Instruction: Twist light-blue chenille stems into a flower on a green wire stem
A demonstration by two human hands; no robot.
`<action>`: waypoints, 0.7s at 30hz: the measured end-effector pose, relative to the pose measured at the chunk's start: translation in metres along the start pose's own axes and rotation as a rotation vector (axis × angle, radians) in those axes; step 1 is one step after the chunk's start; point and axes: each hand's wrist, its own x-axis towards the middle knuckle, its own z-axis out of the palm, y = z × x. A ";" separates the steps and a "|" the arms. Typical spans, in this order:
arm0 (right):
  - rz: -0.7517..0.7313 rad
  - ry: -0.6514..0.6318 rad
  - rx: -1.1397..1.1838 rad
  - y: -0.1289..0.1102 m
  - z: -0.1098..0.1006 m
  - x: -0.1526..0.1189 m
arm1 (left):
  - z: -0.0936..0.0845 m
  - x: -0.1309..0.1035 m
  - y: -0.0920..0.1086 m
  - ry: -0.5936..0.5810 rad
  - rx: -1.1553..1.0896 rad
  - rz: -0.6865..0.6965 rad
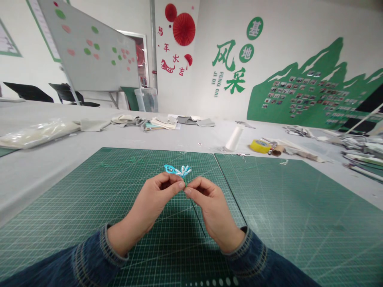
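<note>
Between my two hands is a small craft flower (182, 171) with blue looped petals and white beaded strands. My left hand (157, 195) pinches it just under the blue and white head, thumb against fingertips. Right beside that, my right hand (208, 203) pinches the green upper part of the stem, and the fingertips of both hands nearly touch. A thin dark stem (198, 219) slants down from the pinch toward the mat. Below everything lies a green gridded cutting mat (89, 207).
A second cutting mat (287, 199) adjoins on the right. Beyond the mats are a white thread cone (235, 138), a yellow tape roll (260, 146), a cardboard tube (278, 150), folded fabric pieces (164, 122) and a plastic-wrapped bundle (42, 132). Cluttered materials (363, 147) lie far right.
</note>
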 end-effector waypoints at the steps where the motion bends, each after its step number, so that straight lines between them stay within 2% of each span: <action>1: -0.003 0.008 -0.025 0.000 0.000 0.000 | 0.000 0.000 0.000 0.000 0.004 -0.005; 8: -0.016 0.024 -0.144 -0.006 0.002 -0.002 | -0.002 -0.001 0.000 -0.016 0.016 0.023; 14: 0.204 -0.165 0.246 -0.004 0.001 -0.001 | -0.004 -0.003 0.004 -0.148 -0.038 0.092; 16: 0.222 -0.192 0.299 -0.004 0.000 -0.001 | -0.004 -0.003 0.005 -0.174 -0.029 0.110; 21: 0.131 -0.114 0.271 -0.003 0.000 0.001 | -0.004 -0.001 0.001 -0.079 0.039 0.103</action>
